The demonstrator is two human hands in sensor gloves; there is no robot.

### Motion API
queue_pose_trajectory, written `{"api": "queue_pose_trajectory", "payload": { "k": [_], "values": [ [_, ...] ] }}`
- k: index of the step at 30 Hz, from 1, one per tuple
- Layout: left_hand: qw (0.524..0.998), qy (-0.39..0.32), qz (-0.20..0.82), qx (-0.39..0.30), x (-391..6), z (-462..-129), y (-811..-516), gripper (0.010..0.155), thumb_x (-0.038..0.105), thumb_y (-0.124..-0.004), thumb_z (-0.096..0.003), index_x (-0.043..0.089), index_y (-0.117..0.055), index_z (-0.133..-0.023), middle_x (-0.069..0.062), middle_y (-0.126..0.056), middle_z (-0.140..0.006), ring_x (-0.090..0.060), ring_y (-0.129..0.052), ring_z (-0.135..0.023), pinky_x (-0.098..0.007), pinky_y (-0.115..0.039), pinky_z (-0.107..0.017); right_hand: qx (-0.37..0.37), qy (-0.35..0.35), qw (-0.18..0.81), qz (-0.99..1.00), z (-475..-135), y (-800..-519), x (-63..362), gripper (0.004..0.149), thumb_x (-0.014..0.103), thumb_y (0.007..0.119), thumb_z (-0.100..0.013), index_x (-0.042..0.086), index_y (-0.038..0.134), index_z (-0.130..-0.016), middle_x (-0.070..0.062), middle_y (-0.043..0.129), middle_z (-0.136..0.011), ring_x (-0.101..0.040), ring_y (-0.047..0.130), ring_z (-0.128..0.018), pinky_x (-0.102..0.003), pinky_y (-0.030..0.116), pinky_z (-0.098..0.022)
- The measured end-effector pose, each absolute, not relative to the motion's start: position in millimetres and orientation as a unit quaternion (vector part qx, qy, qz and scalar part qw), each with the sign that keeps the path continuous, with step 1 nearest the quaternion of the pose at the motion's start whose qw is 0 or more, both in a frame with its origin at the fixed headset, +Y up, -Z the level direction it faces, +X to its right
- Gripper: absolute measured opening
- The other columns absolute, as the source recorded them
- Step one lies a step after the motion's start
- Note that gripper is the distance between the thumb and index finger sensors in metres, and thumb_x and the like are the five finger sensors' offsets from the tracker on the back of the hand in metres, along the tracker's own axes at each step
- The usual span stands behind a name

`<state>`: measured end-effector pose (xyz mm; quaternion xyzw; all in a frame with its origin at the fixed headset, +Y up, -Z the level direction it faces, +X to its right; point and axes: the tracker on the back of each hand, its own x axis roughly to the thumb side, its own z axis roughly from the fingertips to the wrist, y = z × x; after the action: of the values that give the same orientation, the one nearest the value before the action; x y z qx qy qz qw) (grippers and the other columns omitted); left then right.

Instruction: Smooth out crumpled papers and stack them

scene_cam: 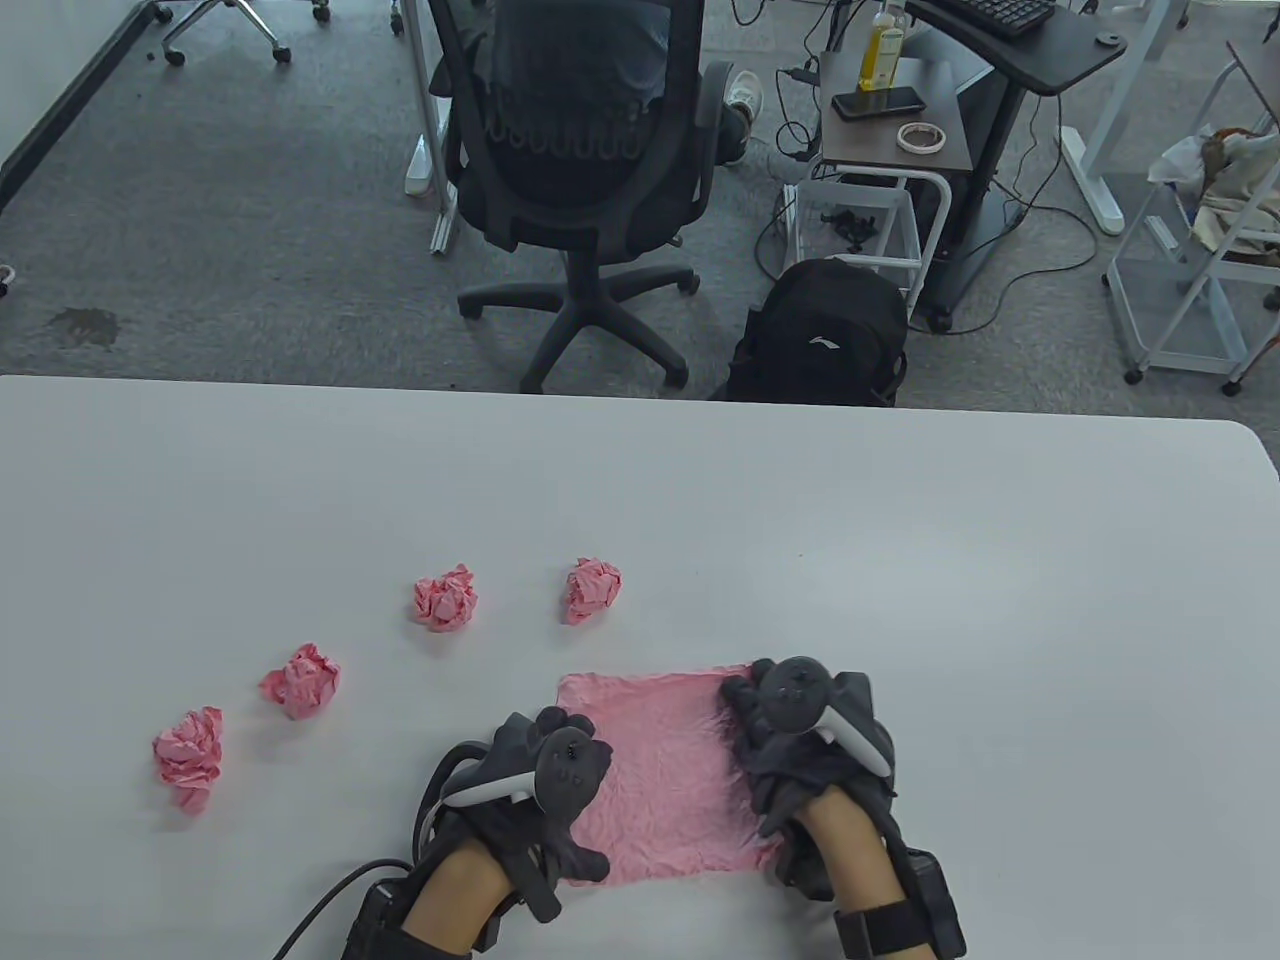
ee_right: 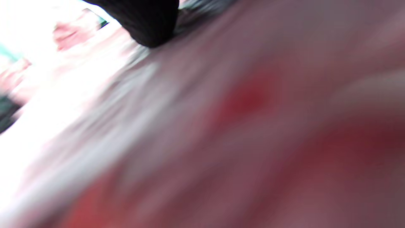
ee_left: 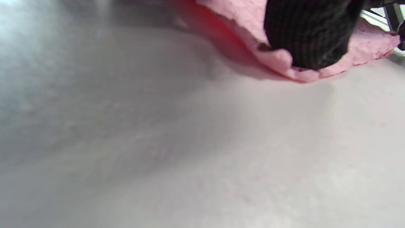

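A pink paper sheet (scene_cam: 665, 770), creased but spread out, lies near the table's front edge. My left hand (scene_cam: 545, 775) rests on its left side and my right hand (scene_cam: 790, 740) presses flat on its right side. In the left wrist view a gloved fingertip (ee_left: 308, 34) presses the sheet's edge (ee_left: 294, 69) onto the table. The right wrist view is a blur of pink paper (ee_right: 253, 126) with one fingertip (ee_right: 148, 22) at the top. Several crumpled pink balls lie to the left and behind: (scene_cam: 190, 755), (scene_cam: 302, 680), (scene_cam: 446, 597), (scene_cam: 592, 588).
The white table (scene_cam: 900, 560) stretches wide to the right and far side. Beyond its far edge stand an office chair (scene_cam: 580, 150), a black backpack (scene_cam: 820, 335) and a desk cart (scene_cam: 890, 130).
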<state>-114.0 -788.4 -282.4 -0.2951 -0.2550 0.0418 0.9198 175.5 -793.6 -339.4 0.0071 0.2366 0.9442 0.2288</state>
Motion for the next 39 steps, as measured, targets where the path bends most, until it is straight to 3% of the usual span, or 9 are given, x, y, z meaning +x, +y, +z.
{"api": "queue_pose_trajectory", "payload": {
  "k": [5, 10, 13, 16, 19, 25, 31, 34, 39],
  "values": [
    [0.918, -0.257, 0.046, -0.299, -118.0, -279.1, -788.2, 0.104, 0.062, -0.085, -0.0396, 0.018, -0.026, -0.113, -0.012, -0.009, -0.114, -0.041, -0.004, -0.110, -0.068, -0.016, -0.075, 0.004, 0.205, 0.212, 0.956, -340.1, -787.6, 178.4, 0.059, 0.028, 0.067, -0.053, 0.025, 0.040, -0.106, -0.004, 0.019, -0.115, -0.033, 0.013, -0.103, -0.058, 0.021, -0.070],
    [0.919, -0.250, 0.054, -0.299, -119.6, -284.9, -790.4, 0.105, 0.064, -0.084, -0.0394, 0.018, -0.025, -0.113, -0.012, -0.008, -0.114, -0.041, -0.003, -0.110, -0.068, -0.016, -0.075, 0.159, 0.195, 0.171, 0.953, -308.4, -773.4, 115.1, 0.062, 0.030, 0.069, -0.052, 0.020, 0.040, -0.106, -0.013, 0.024, -0.115, -0.041, 0.018, -0.102, -0.060, 0.028, -0.069],
    [0.920, -0.246, 0.059, -0.299, -122.1, -288.2, -791.1, 0.104, 0.063, -0.083, -0.0401, 0.019, -0.024, -0.113, -0.012, -0.008, -0.114, -0.041, -0.003, -0.110, -0.068, -0.016, -0.075, 0.253, 0.253, 0.127, 0.925, -281.5, -780.9, 65.6, 0.063, 0.030, 0.069, -0.051, 0.023, 0.039, -0.106, -0.012, 0.023, -0.115, -0.040, 0.019, -0.102, -0.060, 0.030, -0.070],
    [0.921, -0.241, 0.064, -0.300, -124.8, -286.9, -791.0, 0.103, 0.062, -0.084, -0.0404, 0.018, -0.025, -0.113, -0.012, -0.008, -0.114, -0.041, -0.004, -0.110, -0.068, -0.017, -0.075, 0.244, 0.301, 0.097, 0.917, -287.1, -786.8, 70.8, 0.066, 0.031, 0.064, -0.052, 0.030, 0.026, -0.105, -0.004, 0.006, -0.113, -0.034, 0.005, -0.101, -0.056, 0.021, -0.071],
    [0.920, -0.241, 0.064, -0.302, -124.4, -287.2, -790.7, 0.103, 0.061, -0.084, -0.0405, 0.019, -0.024, -0.113, -0.012, -0.008, -0.114, -0.041, -0.004, -0.110, -0.068, -0.016, -0.075, 0.124, 0.307, 0.195, 0.923, -303.6, -787.7, 118.5, 0.067, 0.023, 0.070, -0.051, 0.028, 0.030, -0.105, -0.002, 0.007, -0.112, -0.032, 0.004, -0.100, -0.053, 0.016, -0.069],
    [0.920, -0.243, 0.065, -0.301, -123.8, -287.5, -790.5, 0.102, 0.060, -0.084, -0.0407, 0.019, -0.025, -0.113, -0.012, -0.008, -0.114, -0.040, -0.003, -0.110, -0.066, -0.014, -0.075, 0.009, 0.264, 0.239, 0.934, -312.7, -782.8, 182.7, 0.067, 0.015, 0.073, -0.049, 0.020, 0.036, -0.104, -0.009, 0.012, -0.112, -0.037, 0.008, -0.099, -0.055, 0.020, -0.068],
    [0.919, -0.247, 0.067, -0.301, -123.5, -288.5, -790.6, 0.102, 0.060, -0.084, -0.0406, 0.018, -0.026, -0.113, -0.012, -0.009, -0.114, -0.041, -0.004, -0.110, -0.066, -0.015, -0.075, 0.166, 0.176, 0.189, 0.952, -293.4, -763.4, 122.1, 0.063, 0.021, 0.074, -0.050, 0.014, 0.045, -0.105, -0.016, 0.024, -0.114, -0.044, 0.018, -0.100, -0.061, 0.030, -0.068],
    [0.919, -0.246, 0.072, -0.300, -125.0, -287.9, -791.2, 0.102, 0.060, -0.084, -0.0409, 0.018, -0.025, -0.113, -0.012, -0.008, -0.114, -0.041, -0.003, -0.110, -0.066, -0.015, -0.075, 0.257, 0.224, 0.132, 0.931, -282.9, -776.9, 76.6, 0.060, 0.019, 0.068, -0.049, 0.020, 0.046, -0.105, -0.015, 0.025, -0.114, -0.043, 0.020, -0.100, -0.060, 0.033, -0.069],
    [0.919, -0.243, 0.070, -0.301, -124.8, -287.5, -791.2, 0.102, 0.060, -0.084, -0.0408, 0.019, -0.025, -0.113, -0.011, -0.008, -0.114, -0.040, -0.003, -0.110, -0.067, -0.014, -0.075, 0.181, 0.299, 0.200, 0.915, -298.3, -788.3, 112.4, 0.066, 0.009, 0.067, -0.046, 0.028, 0.040, -0.103, -0.009, 0.011, -0.111, -0.038, 0.007, -0.097, -0.053, 0.020, -0.068]
  ]
}}
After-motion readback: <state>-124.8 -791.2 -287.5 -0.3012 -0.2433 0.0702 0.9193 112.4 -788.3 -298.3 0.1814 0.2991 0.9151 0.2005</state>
